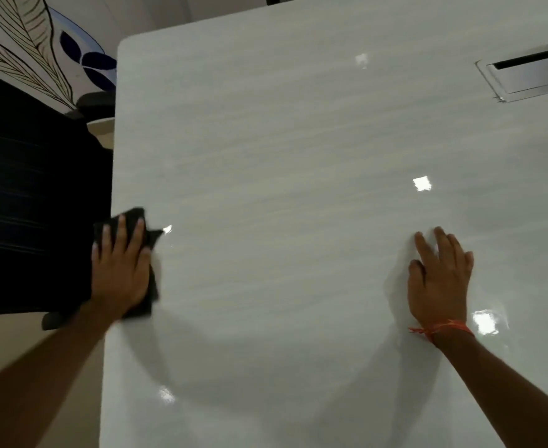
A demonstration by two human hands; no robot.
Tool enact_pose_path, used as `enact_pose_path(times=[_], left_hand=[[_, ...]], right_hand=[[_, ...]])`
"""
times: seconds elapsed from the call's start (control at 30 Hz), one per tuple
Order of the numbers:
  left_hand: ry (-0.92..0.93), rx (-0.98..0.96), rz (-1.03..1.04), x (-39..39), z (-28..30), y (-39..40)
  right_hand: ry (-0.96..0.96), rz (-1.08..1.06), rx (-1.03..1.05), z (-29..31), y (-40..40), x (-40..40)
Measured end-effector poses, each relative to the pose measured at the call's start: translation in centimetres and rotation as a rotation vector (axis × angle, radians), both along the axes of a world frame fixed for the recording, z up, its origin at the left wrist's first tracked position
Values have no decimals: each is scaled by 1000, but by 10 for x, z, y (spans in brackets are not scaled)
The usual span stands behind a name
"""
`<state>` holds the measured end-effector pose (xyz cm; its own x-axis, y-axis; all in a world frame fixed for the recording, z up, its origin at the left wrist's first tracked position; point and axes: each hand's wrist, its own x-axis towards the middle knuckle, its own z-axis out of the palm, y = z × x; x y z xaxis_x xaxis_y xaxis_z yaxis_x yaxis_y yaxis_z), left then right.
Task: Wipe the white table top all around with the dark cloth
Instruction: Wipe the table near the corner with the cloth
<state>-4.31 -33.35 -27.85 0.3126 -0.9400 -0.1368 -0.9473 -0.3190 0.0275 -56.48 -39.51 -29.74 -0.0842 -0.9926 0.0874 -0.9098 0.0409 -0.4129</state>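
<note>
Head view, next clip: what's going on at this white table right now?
A person is wiping a glossy white table with a dark cloth. The left hand presses the cloth flat at the table's left edge, fingers straight on top of it. The right hand rests flat on the bare surface further right, holding nothing, with a red thread around its wrist. A metal cable hatch sits in the far right of the top. A dark chair stands beside the left edge.

Glossy white table top (298, 156); cloth (137, 221) black; wrist thread (440, 328) orange, perhaps red.
</note>
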Motion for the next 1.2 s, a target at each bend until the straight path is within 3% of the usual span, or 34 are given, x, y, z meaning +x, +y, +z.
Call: enact_pose_path(times=[0.1,0.2,0.3,0.4,0.47,0.57,0.67,0.73,0.87,1.0,1.1,1.2], left_hand=[[19,-48,26,-14,-4,-108],[51,-129,-160,-106,-13,-155],[98,-240,-526,-220,-13,-101],[176,-146,-772,-253,-4,6],[149,-91,-689,-216,-1,61],[67,-46,-393,-121,0,82],[14,-52,-135,-65,-4,24],[31,-80,-80,-77,-8,-45],[81,-160,-191,-192,-19,-137],[146,-206,-619,-313,-16,-54],[210,-128,-669,-300,-4,27],[145,-108,-603,-219,-7,29]], right_hand=[[5,11,-36,-3,-1,-2],[-11,13,-48,-5,-1,-1],[-21,20,-38,-5,2,-4],[-46,32,-29,-3,2,-4],[-41,25,-23,-2,3,-4],[-29,14,-21,-1,1,-2],[-10,-3,-24,-3,0,-1],[4,-1,-30,-4,-1,-2],[22,2,-26,-5,1,-3],[5,13,-6,-4,1,-3],[-11,6,6,-2,1,-4],[-34,2,9,0,1,-2]])
